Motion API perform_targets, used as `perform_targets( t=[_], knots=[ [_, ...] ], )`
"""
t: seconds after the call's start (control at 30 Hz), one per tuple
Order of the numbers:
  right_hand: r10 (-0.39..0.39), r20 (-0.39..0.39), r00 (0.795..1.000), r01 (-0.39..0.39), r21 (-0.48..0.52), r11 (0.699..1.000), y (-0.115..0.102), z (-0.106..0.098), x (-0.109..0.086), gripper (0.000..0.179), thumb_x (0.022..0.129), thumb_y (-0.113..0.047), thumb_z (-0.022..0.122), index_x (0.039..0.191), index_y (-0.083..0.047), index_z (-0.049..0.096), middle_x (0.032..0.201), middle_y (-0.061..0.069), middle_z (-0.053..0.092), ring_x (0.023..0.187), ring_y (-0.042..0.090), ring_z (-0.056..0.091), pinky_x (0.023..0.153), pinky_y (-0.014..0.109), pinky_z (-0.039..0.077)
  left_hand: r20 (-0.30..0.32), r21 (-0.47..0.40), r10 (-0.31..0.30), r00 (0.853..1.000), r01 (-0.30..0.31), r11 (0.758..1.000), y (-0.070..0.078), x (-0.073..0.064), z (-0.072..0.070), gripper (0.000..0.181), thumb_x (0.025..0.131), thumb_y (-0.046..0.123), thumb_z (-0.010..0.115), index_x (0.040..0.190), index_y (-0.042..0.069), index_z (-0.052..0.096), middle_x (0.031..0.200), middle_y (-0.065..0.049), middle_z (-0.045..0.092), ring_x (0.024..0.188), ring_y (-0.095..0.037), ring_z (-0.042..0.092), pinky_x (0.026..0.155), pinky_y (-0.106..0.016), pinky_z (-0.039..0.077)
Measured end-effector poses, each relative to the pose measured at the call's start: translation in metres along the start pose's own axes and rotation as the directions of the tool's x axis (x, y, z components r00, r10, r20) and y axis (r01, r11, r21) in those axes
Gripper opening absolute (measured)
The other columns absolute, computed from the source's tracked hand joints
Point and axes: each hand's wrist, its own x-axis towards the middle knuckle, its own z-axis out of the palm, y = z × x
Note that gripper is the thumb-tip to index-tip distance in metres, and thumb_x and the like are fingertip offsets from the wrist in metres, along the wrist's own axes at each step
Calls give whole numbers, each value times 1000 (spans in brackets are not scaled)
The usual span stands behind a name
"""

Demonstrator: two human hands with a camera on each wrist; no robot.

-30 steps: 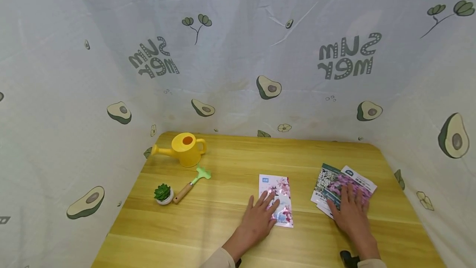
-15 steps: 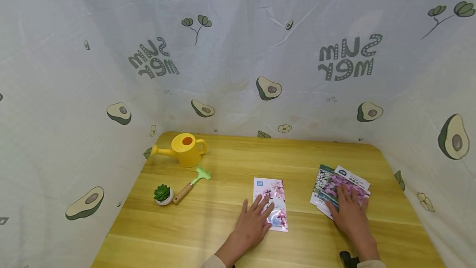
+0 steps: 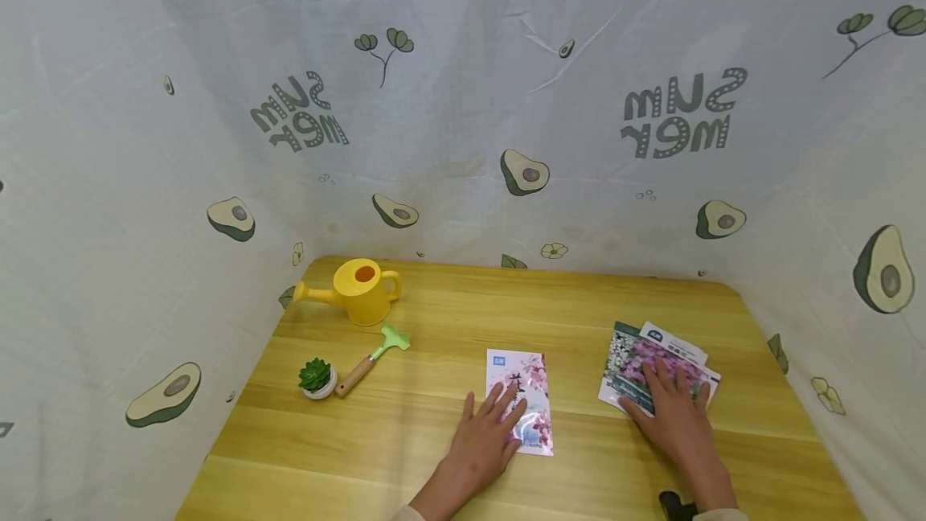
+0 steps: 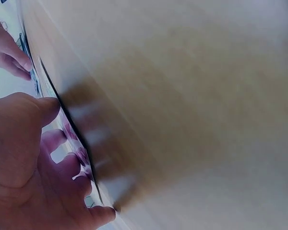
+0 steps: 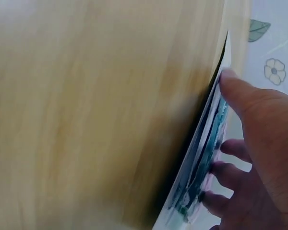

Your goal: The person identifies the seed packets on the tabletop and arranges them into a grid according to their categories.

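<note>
A white packet with pink blossoms (image 3: pixel 537 424) lies flat near the table's middle, and my left hand (image 3: pixel 483 439) rests on its left part with fingers spread. Farther right, several flower seed packets (image 3: pixel 640 356) overlap in a loose stack; the upper one shows purple flowers, another white ones. On the stack's lower right my right hand (image 3: pixel 673 420) lies with its fingers extended. In the right wrist view the thumb (image 5: pixel 235 86) touches the edge of the stacked packets (image 5: pixel 201 158). The left wrist view shows the left fingertips touching the blossom packet (image 4: pixel 74 139).
A yellow watering can (image 3: pixel 365 296) stands at the back left of the wooden table (image 3: pixel 463 304). Before it lie a small green-headed rake with a wooden handle (image 3: pixel 354 376) and a potted succulent (image 3: pixel 317 378). A printed curtain (image 3: pixel 448 103) encloses the back and sides.
My left hand and the blossom packet have slid left and slightly toward me. The upper packets on the right have shifted left over the others, under my right hand.
</note>
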Motion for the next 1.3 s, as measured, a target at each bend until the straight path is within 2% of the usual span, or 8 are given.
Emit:
perform_targets(
  t=[0.13, 0.33, 0.77, 1.03, 1.3],
  knots=[
    [-36, -21, 999, 35, -28, 999, -7, 1, 0, 87, 103, -46, 71, 159, 12, 38, 165, 40, 29, 150, 70, 17, 115, 89, -4, -15, -17, 2, 1000, -3, 1000, -4, -3, 6, 58, 110, 45, 56, 164, 28, 48, 176, 3, 34, 161, -20, 35, 122, -57, 42],
    [-60, -34, 998, 57, -79, 995, -14, 1, 2, 78, 101, -33, 74, 157, 12, 43, 162, 40, 35, 148, 70, 24, 115, 90, 3, -25, -3, 0, 1000, 0, 1000, -6, -8, 2, 58, 109, 45, 57, 164, 28, 48, 175, 3, 36, 160, -20, 36, 121, -59, 43],
    [-143, -48, 988, 139, -78, 987, -19, 5, 1, 78, 98, -31, 78, 155, 12, 46, 158, 39, 42, 144, 70, 32, 115, 88, 14, -29, 8, -11, 1000, 11, 1000, -8, -14, 2, 59, 108, 46, 58, 164, 28, 48, 175, 2, 36, 160, -20, 37, 121, -58, 44],
    [-170, -51, 984, 166, -71, 984, -27, 8, -1, 78, 97, -32, 79, 155, 10, 48, 158, 36, 45, 146, 67, 33, 115, 89, 14, -1, -27, -26, 1000, 26, 999, -9, -17, 3, 59, 109, 44, 57, 165, 28, 46, 177, 3, 32, 162, -21, 33, 123, -59, 40],
    [-164, -34, 986, 162, -42, 986, -35, 14, -3, 77, 97, -34, 79, 157, 6, 49, 162, 31, 43, 148, 68, 27, 111, 93, 10, -20, -39, -23, 1000, 22, 999, -11, -19, 6, 59, 109, 45, 58, 164, 27, 49, 175, 1, 35, 160, -23, 36, 121, -61, 42]
  ],
)
